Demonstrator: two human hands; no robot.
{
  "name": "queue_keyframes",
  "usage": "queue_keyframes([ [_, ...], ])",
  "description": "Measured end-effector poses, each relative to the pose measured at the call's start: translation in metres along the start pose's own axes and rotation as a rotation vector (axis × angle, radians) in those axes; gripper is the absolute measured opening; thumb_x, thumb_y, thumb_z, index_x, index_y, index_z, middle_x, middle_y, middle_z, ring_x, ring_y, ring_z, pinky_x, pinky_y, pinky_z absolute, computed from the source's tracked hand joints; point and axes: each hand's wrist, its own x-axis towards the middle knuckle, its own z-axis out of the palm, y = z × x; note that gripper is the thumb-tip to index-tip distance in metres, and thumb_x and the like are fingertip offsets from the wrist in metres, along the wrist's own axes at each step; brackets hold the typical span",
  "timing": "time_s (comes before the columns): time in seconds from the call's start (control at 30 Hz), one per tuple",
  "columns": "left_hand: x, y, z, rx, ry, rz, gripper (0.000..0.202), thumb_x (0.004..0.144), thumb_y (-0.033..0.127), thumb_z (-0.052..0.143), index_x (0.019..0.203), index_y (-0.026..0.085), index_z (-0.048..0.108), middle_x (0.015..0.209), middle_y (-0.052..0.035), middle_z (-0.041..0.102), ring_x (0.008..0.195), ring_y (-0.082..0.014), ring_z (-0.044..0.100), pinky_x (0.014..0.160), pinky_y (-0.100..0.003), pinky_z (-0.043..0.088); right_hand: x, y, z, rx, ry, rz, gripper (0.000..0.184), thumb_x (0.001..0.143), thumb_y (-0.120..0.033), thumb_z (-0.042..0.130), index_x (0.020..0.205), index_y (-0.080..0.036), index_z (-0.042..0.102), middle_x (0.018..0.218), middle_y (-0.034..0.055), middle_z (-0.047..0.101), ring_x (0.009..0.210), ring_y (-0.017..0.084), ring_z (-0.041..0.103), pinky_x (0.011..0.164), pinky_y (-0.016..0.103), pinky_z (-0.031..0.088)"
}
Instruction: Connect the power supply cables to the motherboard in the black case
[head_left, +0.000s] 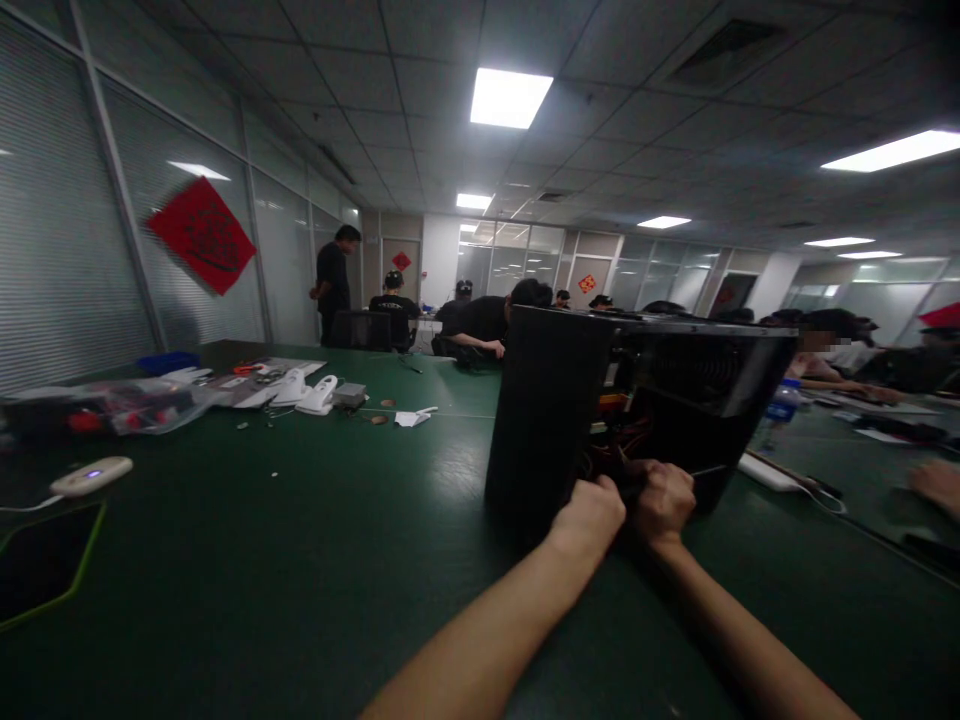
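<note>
A black computer tower case [559, 410] stands upright on the green table, its open side toward me. Inside it, thin reddish cables [613, 448] run down near a red and yellow part [613, 402]. At the lower edge of the opening, my left hand [591, 515] is closed with its fingers at the cables. Close beside it, my right hand [666, 500] is closed too, its knuckles up. A dark shape lies between both hands; what the fingers pinch is hidden in shadow.
A phone with a green rim [52, 565] and a white oval device [91, 477] lie at the left. Behind are a plastic bag [150, 405], white tools [316, 396] and a grey box [349, 395]. Right of the case stands a bottle [782, 402]; another person's hand [937, 485] is farther right.
</note>
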Motion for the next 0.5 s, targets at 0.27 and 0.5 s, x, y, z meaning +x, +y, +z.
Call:
queue_keyframes([
  [0.27,-0.082,-0.079,-0.032,-0.074,-0.162,-0.108,0.038,0.101,0.044,0.058,0.106,0.007,0.064,0.084,-0.0139,0.073,0.074,-0.0279,0.076,0.064,-0.034,0.056,-0.028,-0.095,0.013,-0.016,0.037,-0.239,0.043,0.102,-0.034,0.029,0.069,-0.023,0.055,0.071,0.0035,0.068,0.070,0.020,0.054,0.081,0.039,0.031],
  [0.5,-0.133,-0.129,-0.048,0.008,-0.195,-0.132,0.038,0.105,0.045,0.048,0.104,0.010,0.064,0.084,-0.0141,0.076,0.074,-0.0291,0.076,0.059,-0.033,0.054,-0.046,-0.167,0.025,0.044,0.008,-0.256,0.038,0.103,-0.029,0.037,0.073,-0.022,0.060,0.077,0.0021,0.071,0.076,0.019,0.054,0.083,0.039,0.029],
])
